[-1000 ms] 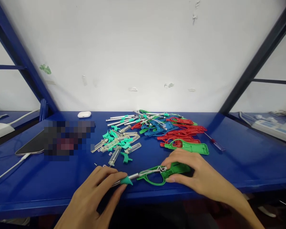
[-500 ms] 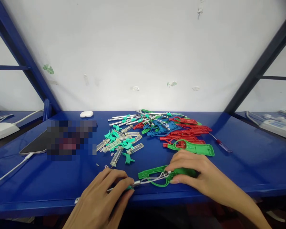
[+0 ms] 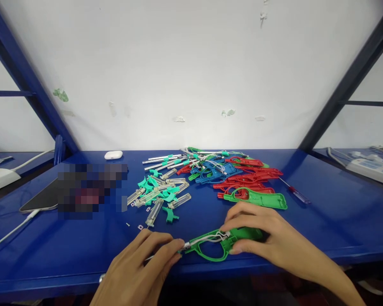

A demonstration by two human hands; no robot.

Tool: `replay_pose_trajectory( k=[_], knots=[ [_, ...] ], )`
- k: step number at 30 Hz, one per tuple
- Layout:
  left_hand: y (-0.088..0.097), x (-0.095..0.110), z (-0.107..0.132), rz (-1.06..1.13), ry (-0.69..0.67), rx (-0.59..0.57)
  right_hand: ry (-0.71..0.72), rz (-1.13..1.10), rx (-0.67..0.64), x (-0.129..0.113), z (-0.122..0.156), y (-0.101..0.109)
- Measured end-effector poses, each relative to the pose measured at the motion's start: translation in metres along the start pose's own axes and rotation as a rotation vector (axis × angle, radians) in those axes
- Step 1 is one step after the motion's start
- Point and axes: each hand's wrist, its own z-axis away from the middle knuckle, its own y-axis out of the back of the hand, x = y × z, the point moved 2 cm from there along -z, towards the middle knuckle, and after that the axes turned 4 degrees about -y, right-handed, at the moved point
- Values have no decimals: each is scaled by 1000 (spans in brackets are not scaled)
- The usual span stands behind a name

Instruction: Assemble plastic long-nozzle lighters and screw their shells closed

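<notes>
A green plastic gun-shaped shell (image 3: pixel 225 244) lies near the front edge of the blue table (image 3: pixel 322 221). My right hand (image 3: pixel 261 236) is closed over its grip end, thumb under and fingers on top. White wires run along the shell to a thin metal rod (image 3: pixel 187 245) at its left tip. My left hand (image 3: pixel 147 267) pinches that rod; the teal cone piece on it is hidden under my fingers.
Behind lie a heap of red, blue and green shells (image 3: pixel 242 178), teal pieces with clear tubes (image 3: pixel 159 193), metal rods (image 3: pixel 166 160) and a small screwdriver (image 3: pixel 295 192). A phone (image 3: pixel 40 199) on a white cable and an earbud case (image 3: pixel 113 155) sit at the left.
The rod has been pushed in toward the green shell's tip. My left fingers have closed over the teal cone, which showed a second ago. The right hand has stayed on the shell.
</notes>
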Motion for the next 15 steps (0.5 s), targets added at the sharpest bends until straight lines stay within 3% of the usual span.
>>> replay_pose_trajectory(
  k=[4,15],
  knots=[
    [-2,3,3,8,4,-89,19,5,9,0,0,1],
    [-6,5,5,-105,-67,-111,24,6,12,1,0,1]
  ],
)
